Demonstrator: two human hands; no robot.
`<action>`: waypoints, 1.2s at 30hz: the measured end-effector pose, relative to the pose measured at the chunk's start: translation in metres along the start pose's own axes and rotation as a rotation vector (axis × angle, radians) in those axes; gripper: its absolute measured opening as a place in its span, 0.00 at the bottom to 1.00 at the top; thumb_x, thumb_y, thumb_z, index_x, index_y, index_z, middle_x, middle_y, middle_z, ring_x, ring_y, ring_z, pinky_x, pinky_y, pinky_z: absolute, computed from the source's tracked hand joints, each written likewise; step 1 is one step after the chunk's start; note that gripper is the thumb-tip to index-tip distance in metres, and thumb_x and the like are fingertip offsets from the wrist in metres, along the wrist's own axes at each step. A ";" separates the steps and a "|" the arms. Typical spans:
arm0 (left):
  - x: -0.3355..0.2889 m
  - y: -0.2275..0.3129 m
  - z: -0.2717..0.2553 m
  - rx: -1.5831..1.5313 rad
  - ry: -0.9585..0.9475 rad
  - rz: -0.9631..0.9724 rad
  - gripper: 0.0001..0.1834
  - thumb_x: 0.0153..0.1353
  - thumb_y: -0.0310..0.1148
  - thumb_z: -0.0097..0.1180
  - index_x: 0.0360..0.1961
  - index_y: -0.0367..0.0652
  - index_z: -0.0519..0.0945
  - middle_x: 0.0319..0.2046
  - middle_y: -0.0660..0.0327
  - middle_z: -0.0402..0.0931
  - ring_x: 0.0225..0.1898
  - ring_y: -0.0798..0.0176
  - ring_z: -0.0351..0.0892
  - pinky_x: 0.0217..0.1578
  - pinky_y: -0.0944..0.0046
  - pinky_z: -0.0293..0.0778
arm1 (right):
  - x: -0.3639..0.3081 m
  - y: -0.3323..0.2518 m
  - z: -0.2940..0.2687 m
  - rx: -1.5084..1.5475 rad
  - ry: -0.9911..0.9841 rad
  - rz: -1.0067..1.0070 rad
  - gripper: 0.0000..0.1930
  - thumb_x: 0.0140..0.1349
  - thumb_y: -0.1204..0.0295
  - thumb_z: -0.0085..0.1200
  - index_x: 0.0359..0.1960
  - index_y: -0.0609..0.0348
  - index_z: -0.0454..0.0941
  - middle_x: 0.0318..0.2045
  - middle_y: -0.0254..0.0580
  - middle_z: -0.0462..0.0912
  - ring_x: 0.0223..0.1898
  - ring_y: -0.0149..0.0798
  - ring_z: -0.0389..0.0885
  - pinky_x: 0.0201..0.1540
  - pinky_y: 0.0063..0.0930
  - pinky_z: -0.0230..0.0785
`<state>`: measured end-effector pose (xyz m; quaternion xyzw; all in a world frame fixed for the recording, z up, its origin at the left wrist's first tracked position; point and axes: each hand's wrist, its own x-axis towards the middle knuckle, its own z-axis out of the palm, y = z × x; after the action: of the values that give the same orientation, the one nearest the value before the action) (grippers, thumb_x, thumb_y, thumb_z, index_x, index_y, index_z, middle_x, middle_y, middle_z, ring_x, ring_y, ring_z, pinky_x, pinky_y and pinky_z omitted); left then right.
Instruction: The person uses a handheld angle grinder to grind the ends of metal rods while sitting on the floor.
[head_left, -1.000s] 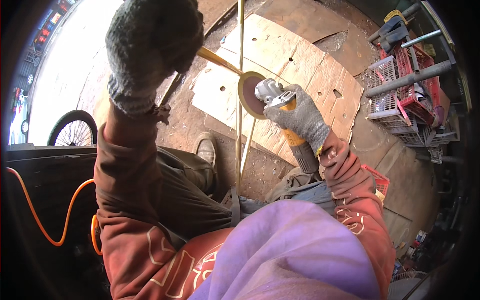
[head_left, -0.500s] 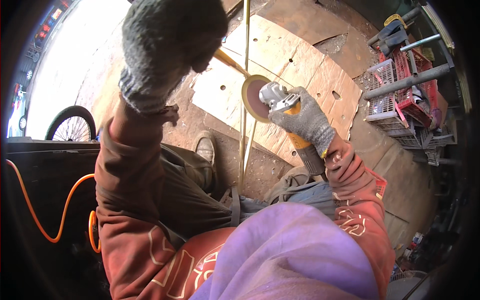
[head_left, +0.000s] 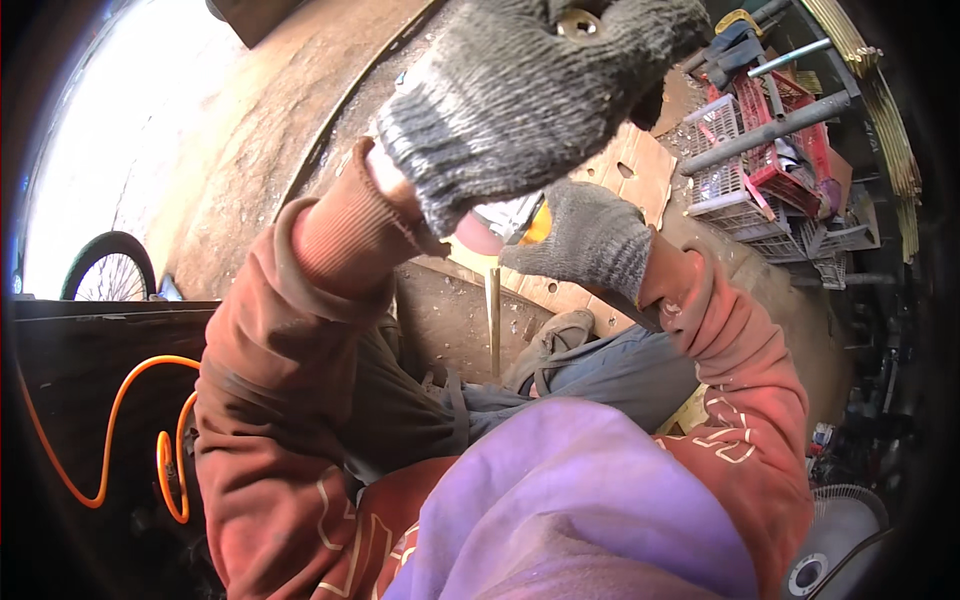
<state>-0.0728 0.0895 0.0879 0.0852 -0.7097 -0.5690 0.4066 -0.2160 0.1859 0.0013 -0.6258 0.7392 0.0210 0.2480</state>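
1. Left hand point(head_left: 530, 100), grey knit glove, sits high and close to the camera. Our grip there is curled shut around a small brass-coloured piece point(head_left: 578, 20) at the top edge; only a bit of it shows.
2. Right hand point(head_left: 585, 240), same glove, is lower and just behind the left. Its grip wraps a yellow-and-silver power tool point(head_left: 520, 218); most of the tool is hidden by both gloves.
3. A thin brass rod point(head_left: 494, 320) runs straight down from under the tool, over the wooden board point(head_left: 640, 160).
4. Our shoe point(head_left: 555, 345) rests beside the rod.
5. Red and white crates point(head_left: 765, 165) with grey pipes lie to the right.
6. An orange cable point(head_left: 120, 420) loops lower left; a wheel point(head_left: 110, 265) stands above it.
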 end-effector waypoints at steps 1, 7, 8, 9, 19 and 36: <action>0.005 0.005 0.001 -0.013 -0.086 -0.101 0.15 0.70 0.41 0.55 0.42 0.39 0.83 0.23 0.64 0.81 0.24 0.74 0.76 0.23 0.73 0.71 | 0.001 0.015 0.010 0.026 0.014 -0.072 0.42 0.46 0.44 0.67 0.52 0.68 0.68 0.38 0.64 0.83 0.44 0.59 0.83 0.47 0.46 0.75; 0.004 -0.003 0.016 -0.059 -0.116 -0.045 0.13 0.69 0.39 0.54 0.44 0.40 0.83 0.24 0.64 0.82 0.25 0.74 0.77 0.27 0.72 0.73 | 0.008 0.018 0.016 0.029 0.076 -0.106 0.42 0.45 0.46 0.67 0.50 0.71 0.69 0.39 0.65 0.83 0.44 0.59 0.84 0.48 0.45 0.74; 0.002 -0.003 0.018 -0.040 -0.111 0.015 0.13 0.69 0.37 0.55 0.47 0.40 0.83 0.26 0.64 0.82 0.27 0.74 0.78 0.29 0.72 0.74 | 0.011 0.020 0.021 0.034 0.085 -0.130 0.42 0.45 0.46 0.67 0.51 0.71 0.69 0.39 0.65 0.83 0.44 0.59 0.83 0.49 0.44 0.74; 0.002 -0.002 0.015 -0.080 -0.177 -0.047 0.14 0.68 0.35 0.55 0.50 0.40 0.82 0.28 0.63 0.83 0.28 0.73 0.79 0.30 0.71 0.75 | 0.014 0.023 0.027 0.038 0.094 -0.154 0.42 0.45 0.46 0.67 0.51 0.70 0.69 0.40 0.65 0.83 0.45 0.58 0.83 0.50 0.44 0.74; -0.002 0.009 0.021 -0.021 -0.148 -0.159 0.18 0.71 0.43 0.54 0.44 0.38 0.84 0.24 0.63 0.82 0.26 0.73 0.78 0.29 0.70 0.74 | 0.019 0.026 0.030 0.048 0.093 -0.225 0.42 0.46 0.44 0.66 0.51 0.71 0.70 0.40 0.64 0.83 0.45 0.58 0.83 0.50 0.43 0.74; -0.001 0.003 -0.013 0.182 -0.023 -0.089 0.20 0.69 0.46 0.54 0.30 0.40 0.84 0.19 0.64 0.79 0.20 0.74 0.73 0.22 0.71 0.69 | 0.009 0.035 0.009 0.136 0.171 -0.051 0.47 0.41 0.42 0.70 0.53 0.69 0.69 0.41 0.65 0.83 0.46 0.56 0.84 0.50 0.40 0.74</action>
<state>-0.0624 0.0817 0.0908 0.1466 -0.7585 -0.5206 0.3636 -0.2460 0.1886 -0.0200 -0.6256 0.7412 -0.0890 0.2264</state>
